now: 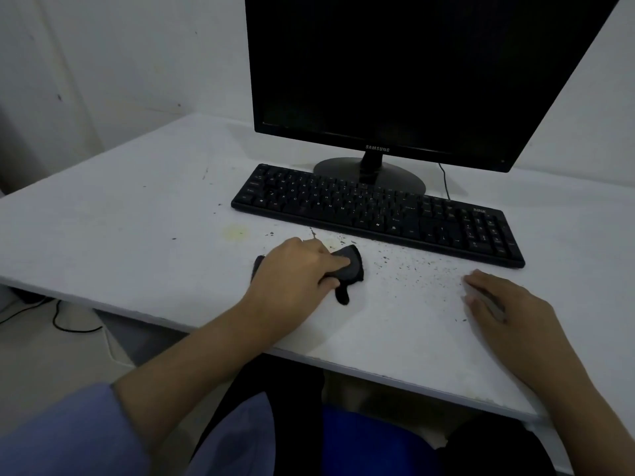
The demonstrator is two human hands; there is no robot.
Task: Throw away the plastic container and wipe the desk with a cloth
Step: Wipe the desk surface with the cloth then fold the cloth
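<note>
A dark cloth (350, 267) lies bunched on the white desk (120, 235), just in front of the keyboard's left half. My left hand (295, 269) presses down on it, fingers closed over the fabric. My right hand (505, 304) rests flat on the desk at the right, fingers together, with a grey shape under the fingers that I cannot identify. Dark crumbs (412, 266) are scattered on the desk between my two hands. A yellowish stain (235, 232) marks the desk left of the cloth. No plastic container is in view.
A black keyboard (378, 211) lies across the desk behind my hands, with a black monitor (405, 73) on its stand behind it. White walls stand behind and to the left. Cables (55, 317) trail on the floor under the desk's left edge.
</note>
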